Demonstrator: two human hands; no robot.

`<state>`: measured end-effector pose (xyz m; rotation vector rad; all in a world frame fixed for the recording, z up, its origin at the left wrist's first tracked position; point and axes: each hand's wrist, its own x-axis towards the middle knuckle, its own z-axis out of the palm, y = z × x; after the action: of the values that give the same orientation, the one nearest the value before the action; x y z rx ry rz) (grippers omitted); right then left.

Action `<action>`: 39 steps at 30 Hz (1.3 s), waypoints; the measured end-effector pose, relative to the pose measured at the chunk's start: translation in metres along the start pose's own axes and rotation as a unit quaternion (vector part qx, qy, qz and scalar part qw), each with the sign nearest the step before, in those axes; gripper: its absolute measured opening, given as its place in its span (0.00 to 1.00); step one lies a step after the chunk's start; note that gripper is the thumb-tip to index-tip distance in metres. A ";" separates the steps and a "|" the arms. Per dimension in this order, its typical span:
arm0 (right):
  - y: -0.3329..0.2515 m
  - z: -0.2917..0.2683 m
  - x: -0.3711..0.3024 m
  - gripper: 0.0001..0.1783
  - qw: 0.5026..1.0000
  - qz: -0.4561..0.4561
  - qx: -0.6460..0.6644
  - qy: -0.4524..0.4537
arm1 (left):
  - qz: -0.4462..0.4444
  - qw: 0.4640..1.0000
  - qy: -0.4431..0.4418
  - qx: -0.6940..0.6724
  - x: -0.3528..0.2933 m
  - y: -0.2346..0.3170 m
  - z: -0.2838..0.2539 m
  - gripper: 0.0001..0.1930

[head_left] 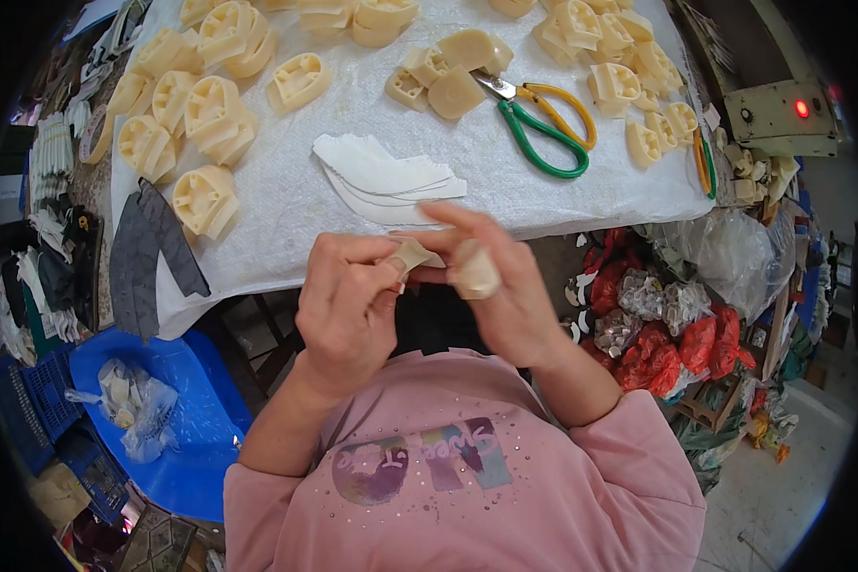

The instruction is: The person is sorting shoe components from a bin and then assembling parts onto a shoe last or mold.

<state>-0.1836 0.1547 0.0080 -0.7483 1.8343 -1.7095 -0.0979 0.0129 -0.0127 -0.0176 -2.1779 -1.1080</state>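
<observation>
Left hand [343, 305] grasping a small cream piece [413, 254] at the fingertips, thumb and fingers pinched on it; piece lies to the right of that hand, in the gap between the two hands, just off the table's near edge; long axis unclear, mostly covered by fingers; right hand [515, 296] blurred, fingers beside the piece, grip or contact can't tell, cream cover [477, 274] apparently on its thumb; left is the nearer hand, being on it.

Counts, left to right: dark grey cut material [138, 267], one forked shape or two overlapping strips, can't tell; cream moulded pieces [298, 83], many, both sides, piled, no exact count; white cut sheets [372, 167], at least three, overlapping; green-and-yellow scissors [508, 92], one; second scissors [700, 160], one, right edge.
</observation>
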 end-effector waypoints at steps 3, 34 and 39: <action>0.000 -0.015 0.012 0.25 0.984 0.042 0.173 -0.031 | -0.062 0.987 0.010 -0.147 -0.001 0.000 -0.001 0.11; 0.017 -0.002 0.024 0.06 0.997 -0.060 0.041 -0.004 | -0.333 0.877 0.046 -0.342 0.007 0.012 0.008 0.04; 0.015 -0.009 0.023 0.07 0.963 -0.194 -0.186 0.033 | -0.311 0.886 0.019 -0.344 0.004 0.014 0.009 0.08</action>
<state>-0.2068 0.1454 -0.0064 -1.2917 2.1987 -1.6443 -0.1018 0.0275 -0.0037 0.4087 -1.6658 -2.1771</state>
